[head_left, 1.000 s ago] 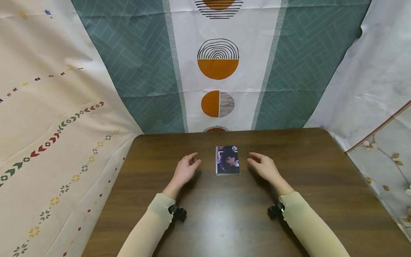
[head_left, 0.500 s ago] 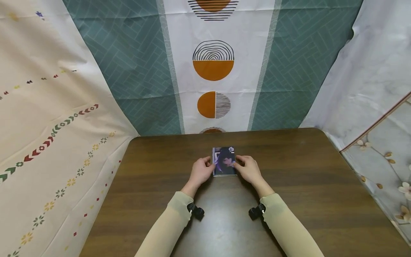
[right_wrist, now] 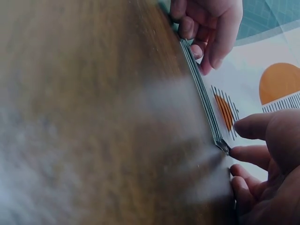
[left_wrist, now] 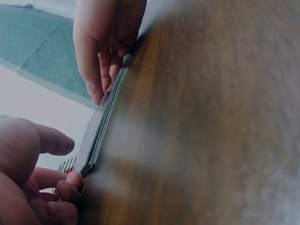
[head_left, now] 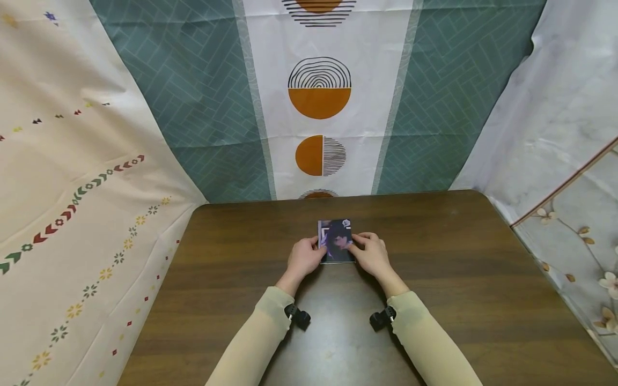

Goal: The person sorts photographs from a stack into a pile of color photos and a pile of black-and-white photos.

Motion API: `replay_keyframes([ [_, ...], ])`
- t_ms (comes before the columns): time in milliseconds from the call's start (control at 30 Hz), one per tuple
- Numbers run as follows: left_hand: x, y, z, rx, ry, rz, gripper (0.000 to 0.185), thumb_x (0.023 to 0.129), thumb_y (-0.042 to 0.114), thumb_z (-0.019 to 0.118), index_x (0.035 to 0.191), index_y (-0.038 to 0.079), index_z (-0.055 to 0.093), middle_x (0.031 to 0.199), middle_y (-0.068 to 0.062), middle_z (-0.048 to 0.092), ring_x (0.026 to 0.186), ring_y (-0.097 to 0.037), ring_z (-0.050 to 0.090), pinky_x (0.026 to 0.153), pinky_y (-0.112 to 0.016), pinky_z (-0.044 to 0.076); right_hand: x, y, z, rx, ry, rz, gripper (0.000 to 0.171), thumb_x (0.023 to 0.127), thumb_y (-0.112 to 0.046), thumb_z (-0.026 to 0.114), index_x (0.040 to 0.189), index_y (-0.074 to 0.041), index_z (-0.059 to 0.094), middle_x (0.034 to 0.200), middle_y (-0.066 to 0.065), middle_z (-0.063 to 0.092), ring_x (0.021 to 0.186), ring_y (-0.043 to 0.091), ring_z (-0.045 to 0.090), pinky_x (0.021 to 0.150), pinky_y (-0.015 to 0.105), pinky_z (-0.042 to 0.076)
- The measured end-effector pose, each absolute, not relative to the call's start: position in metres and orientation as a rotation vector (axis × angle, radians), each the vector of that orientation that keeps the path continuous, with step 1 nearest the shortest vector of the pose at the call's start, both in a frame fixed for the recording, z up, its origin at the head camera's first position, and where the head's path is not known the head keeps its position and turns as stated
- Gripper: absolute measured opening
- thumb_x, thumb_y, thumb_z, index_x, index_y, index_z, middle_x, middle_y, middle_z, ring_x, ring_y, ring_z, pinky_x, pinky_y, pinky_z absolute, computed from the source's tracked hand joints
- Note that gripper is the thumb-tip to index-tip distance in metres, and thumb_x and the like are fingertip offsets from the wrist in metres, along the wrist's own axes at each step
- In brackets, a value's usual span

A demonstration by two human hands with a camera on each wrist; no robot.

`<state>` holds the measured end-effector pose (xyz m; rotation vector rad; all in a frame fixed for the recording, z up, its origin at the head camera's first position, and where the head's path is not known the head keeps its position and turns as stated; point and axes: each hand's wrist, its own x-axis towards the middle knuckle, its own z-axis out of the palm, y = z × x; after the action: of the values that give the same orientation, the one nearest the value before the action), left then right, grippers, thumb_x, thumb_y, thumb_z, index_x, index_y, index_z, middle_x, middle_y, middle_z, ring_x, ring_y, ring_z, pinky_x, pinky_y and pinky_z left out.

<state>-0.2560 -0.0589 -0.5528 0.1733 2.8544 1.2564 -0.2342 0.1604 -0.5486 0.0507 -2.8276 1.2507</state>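
At the far left, about nine o'clock from the worktop (head_left: 232, 252), hangs a cream cloth (head_left: 72, 177) printed with rows of small flowers and arrowheads. Just inside it, the left hand (head_left: 304, 258) rests on the dark wood, its fingers (left_wrist: 70, 180) curled in against the left edge of a thin stack of cards (head_left: 336, 241); the thumb hovers over the top card while the fingertips touch the stack's edge. The stack lies flat near the middle of the worktop, toward twelve o'clock, a dark-haired figure on purple printed on its face. At three o'clock from it the right hand (head_left: 373, 254) mirrors the left, fingers (right_wrist: 248, 154) bent and pinching the right edge, thumb above the top card. Small black cameras sit at both beige cuffs. Behind, at twelve o'clock, a teal herringbone cloth with a white band of orange half-circles (head_left: 319, 88) closes off the back, and a pale marbled sheet (head_left: 555, 107) drapes at the far right.
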Motion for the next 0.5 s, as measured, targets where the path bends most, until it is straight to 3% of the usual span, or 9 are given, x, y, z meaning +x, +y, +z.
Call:
replay_keyframes([
  [200,-0.26,-0.061,-0.565,0.186,2.847,1.326,0.056,0.096,0.033,0.067,0.142,0.002,0.068,0.076,0.002,0.058,0.064,-0.016,0.05,0.056,-0.034,0.037,-0.233,0.159,-0.548,0.036,-2.828,1.262,0.051,0.103,-0.029,0.068,0.145,-0.001,0.065,0.151,0.025,0.053,0.136,0.051,0.044,0.11,0.062,0.035],
  [500,-0.244,-0.063,-0.54,0.19,2.802,1.578,0.045,0.097,0.015,0.07,0.138,-0.004,0.069,0.091,-0.007,0.06,0.083,-0.019,0.053,0.075,-0.035,0.044,-0.226,0.155,-0.539,0.071,-2.762,1.337,0.048,0.103,-0.022,0.068,0.145,0.001,0.065,0.145,0.028,0.06,0.138,0.049,0.051,0.116,0.062,0.037],
])
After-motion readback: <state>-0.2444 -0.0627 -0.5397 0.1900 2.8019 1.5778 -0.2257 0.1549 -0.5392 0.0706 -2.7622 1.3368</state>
